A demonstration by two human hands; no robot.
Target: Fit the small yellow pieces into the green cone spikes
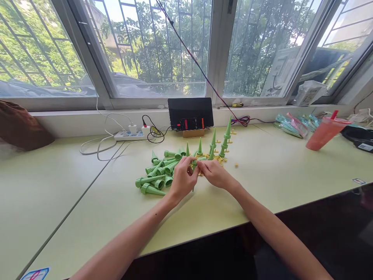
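Note:
My left hand [184, 177] is closed around a green plastic watering spike [194, 165], whose thin tip points down below the fingers. Against the upper part of that spike, my right hand [215, 173] pinches with thumb and forefinger; whatever small piece is between them is hidden. To the left lies a pile of loose green spikes [150, 180], several with their open round ends showing. Behind my hands, small yellow valves [220, 159] are scattered. Stacked green spikes [226, 137] with yellow valves sticking out stand upright at the right of the pile.
A tablet [190, 107] with a phone [192, 124] before it leans by the window. A power strip [134, 135] with cables sits to its left. On the right are a red cup [326, 132] and plastic bags [291, 125]. One yellow piece [236, 165] lies apart.

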